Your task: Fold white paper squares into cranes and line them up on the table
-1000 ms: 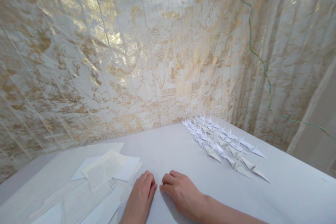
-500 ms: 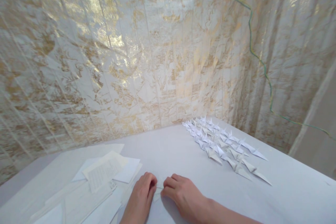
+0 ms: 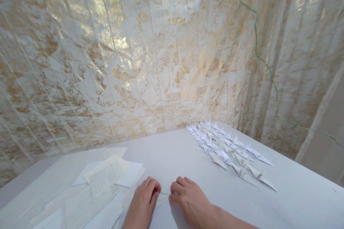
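Note:
A small folded piece of white paper (image 3: 162,198) lies on the white table (image 3: 158,150) between my hands, with a thin crease line across it. My left hand (image 3: 145,196) has its fingers closed at the paper's left edge. From the right side, my right hand (image 3: 188,198) pinches the opposite edge with curled fingers. Both hands rest low on the tabletop, and they cover part of the paper, so its full shape is hidden.
Rows of folded paper cranes (image 3: 225,146) stand at the table's back right. On the left lie overlapping loose paper sheets (image 3: 90,204), including a printed sheet (image 3: 106,175). A shiny gold-patterned curtain (image 3: 150,64) hangs behind, and a green-yellow wire (image 3: 256,35) runs down it.
My right hand has shifted slightly to the right, away from my left hand. More of the folded paper now shows between them.

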`<state>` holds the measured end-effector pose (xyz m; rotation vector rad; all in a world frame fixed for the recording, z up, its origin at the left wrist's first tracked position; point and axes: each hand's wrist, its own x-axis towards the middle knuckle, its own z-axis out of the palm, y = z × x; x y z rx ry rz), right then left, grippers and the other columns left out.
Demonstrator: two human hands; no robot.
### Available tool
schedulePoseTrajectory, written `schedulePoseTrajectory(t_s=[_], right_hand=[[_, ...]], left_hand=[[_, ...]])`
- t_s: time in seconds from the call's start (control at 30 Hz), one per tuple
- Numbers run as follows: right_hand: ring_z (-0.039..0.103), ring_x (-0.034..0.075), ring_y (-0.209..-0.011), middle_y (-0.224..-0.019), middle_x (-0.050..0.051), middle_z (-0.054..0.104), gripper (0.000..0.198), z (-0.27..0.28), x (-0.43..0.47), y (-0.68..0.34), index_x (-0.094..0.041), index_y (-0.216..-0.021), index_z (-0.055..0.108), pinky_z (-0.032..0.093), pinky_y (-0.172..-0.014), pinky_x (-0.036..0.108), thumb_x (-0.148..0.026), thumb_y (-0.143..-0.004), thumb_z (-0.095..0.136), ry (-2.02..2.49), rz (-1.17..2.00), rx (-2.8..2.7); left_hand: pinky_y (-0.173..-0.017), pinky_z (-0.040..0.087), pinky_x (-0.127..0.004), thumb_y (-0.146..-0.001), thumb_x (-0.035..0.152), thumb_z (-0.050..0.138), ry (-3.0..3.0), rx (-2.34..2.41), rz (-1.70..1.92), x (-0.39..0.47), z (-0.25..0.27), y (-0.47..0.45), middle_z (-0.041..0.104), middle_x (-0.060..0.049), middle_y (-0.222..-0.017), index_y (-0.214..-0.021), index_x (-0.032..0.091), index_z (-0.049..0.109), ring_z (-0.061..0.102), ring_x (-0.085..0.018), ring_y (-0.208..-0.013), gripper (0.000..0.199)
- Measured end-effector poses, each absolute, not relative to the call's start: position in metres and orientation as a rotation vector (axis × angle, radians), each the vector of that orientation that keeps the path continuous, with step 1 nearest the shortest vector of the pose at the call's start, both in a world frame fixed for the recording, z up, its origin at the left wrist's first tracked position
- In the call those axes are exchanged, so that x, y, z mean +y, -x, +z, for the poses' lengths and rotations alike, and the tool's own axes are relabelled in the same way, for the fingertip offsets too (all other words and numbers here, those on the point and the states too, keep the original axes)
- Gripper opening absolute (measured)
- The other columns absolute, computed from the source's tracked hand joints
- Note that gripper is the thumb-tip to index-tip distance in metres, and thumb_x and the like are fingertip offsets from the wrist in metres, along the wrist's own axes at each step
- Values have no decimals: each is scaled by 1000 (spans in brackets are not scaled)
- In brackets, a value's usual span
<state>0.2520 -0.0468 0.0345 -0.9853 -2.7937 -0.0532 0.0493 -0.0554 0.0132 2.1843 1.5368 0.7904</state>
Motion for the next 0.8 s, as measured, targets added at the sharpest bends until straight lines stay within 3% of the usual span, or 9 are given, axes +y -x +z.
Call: schedulePoseTrajectory(t_s=[0.17,0.37,0.47,0.63,0.8], right_hand=[[56,21,-91,-99,5,69,18,35,-41,-260,-19,-87,71,39,-75,32,-6,-79,63,1093,81,-2727],[56,21,-87,-101,5,66,39,26,-47,-250,-25,-120,59,40,-74,31,-18,-83,65,971,-18,-2748],[55,23,-88,-102,7,63,36,21,-50,-239,-23,-117,58,42,-74,33,-26,-82,67,922,-117,-2779],[54,24,-90,-100,9,62,20,29,-50,-239,-21,-101,64,43,-74,35,-23,-81,66,966,-150,-2821],[54,24,-92,-103,8,62,21,39,-49,-245,-22,-98,66,43,-74,34,-18,-77,67,1039,-65,-2847]], left_hand=[[-81,44,-40,-90,17,39,-2204,1505,765,-57,16,-47,63,-5,-90,-80,23,56,59,-24,-87,20],[-86,45,-41,-83,13,42,-2158,1481,774,-59,19,-43,64,-7,-91,-81,21,60,60,-24,-91,19],[-89,45,-44,-76,11,45,-2117,1499,784,-57,21,-43,66,-8,-93,-81,20,63,61,-26,-94,21],[-91,48,-43,-67,9,46,-2070,1538,814,-55,23,-42,67,-8,-93,-84,19,63,62,-25,-96,27],[-108,40,-49,-65,8,48,-2072,1589,859,-53,14,-40,65,-11,-119,-104,17,64,57,-26,-117,44]])
